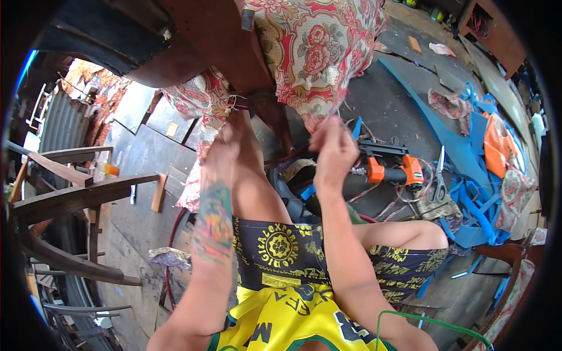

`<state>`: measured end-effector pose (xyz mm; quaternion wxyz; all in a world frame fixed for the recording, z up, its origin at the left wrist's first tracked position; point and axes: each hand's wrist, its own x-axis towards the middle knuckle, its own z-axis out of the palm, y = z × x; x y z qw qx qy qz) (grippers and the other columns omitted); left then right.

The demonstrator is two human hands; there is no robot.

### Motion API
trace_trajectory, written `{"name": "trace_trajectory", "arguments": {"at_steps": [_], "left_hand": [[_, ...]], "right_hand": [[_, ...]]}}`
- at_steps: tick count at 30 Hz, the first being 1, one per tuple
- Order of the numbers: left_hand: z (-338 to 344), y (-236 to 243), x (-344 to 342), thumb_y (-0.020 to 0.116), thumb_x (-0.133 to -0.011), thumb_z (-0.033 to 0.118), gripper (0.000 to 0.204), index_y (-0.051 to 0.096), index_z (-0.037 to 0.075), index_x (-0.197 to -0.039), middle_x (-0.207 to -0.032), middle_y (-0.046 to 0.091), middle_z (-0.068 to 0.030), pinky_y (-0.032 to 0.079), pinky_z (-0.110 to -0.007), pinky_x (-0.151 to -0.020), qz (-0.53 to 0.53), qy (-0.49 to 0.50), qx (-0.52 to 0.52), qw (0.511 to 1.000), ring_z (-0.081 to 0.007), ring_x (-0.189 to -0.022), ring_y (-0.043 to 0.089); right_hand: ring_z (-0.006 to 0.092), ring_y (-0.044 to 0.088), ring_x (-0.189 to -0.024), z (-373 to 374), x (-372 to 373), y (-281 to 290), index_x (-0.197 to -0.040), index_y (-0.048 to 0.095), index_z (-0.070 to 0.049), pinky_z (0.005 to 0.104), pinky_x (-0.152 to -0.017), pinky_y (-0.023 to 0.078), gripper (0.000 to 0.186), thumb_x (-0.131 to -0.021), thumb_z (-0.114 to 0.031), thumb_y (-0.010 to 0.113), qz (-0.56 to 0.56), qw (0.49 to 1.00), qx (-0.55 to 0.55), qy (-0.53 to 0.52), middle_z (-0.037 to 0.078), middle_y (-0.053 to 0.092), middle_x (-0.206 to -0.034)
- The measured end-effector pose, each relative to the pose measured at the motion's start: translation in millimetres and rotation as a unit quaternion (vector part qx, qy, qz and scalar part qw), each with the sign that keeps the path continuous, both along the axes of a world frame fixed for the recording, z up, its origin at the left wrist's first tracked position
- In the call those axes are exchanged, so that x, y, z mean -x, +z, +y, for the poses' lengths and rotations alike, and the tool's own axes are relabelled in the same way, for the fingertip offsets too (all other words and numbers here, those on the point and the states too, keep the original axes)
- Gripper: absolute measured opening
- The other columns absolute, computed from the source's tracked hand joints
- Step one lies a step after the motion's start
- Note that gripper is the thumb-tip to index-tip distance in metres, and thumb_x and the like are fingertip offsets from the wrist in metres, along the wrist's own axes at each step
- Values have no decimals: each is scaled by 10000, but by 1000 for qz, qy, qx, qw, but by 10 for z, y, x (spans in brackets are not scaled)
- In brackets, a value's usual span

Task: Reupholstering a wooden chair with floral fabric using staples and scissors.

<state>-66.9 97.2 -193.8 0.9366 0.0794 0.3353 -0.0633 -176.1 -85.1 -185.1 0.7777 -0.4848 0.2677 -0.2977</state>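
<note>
A floral red-and-beige upholstery fabric hangs around a dark brown wooden furniture frame in front of me. My right hand is closed, pinching the fabric's lower corner beside the frame's wooden leg. On the other side of that leg, my left hand is up against a hanging strip of the same fabric. Motion smears its fingers, so their grip does not show. Loose threads stick out along the fabric's frayed edges.
An orange-and-black nail gun and grey scissors lie on the floor at my right. Blue foam offcuts and fabric scraps are heaped beyond them. Bare wooden chair frames stand at the left. A red hose runs beside me.
</note>
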Motion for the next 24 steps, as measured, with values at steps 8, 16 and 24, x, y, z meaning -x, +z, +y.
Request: {"name": "trace_trajectory", "arguments": {"at_steps": [8, 16, 24], "left_hand": [[-133, 267, 861, 576, -1078, 259, 305, 628, 27, -1269, -1103, 691, -85, 563, -393, -946, -172, -160, -242, 941, -191, -1005, 663], [-919, 592, 643, 768, -972, 277, 344, 721, 5, -1177, -925, 678, 23, 441, -196, -575, -303, -155, -580, 740, -22, -659, 521], [-1107, 588, 666, 721, -1014, 305, 304, 688, 40, -1159, -705, 468, 67, 391, -208, -566, -281, -171, -484, 811, -37, -603, 432]], "right_hand": [[154, 613, -930, -48, -307, -173, -1142, 673, -170, 348, -774, 514, 460, -917, -563, 753, -151, 901, -399, 81, -18, 693, -1057], [128, 655, -862, 14, -152, -175, -1127, 674, -163, 320, -740, 533, 226, -1013, -357, 696, -211, 911, -345, 84, -39, 718, -998], [139, 659, -655, -266, 147, -73, -915, 710, -63, 296, -480, 501, 513, -961, -574, 691, 47, 917, -260, 300, 35, 695, -797]]}}
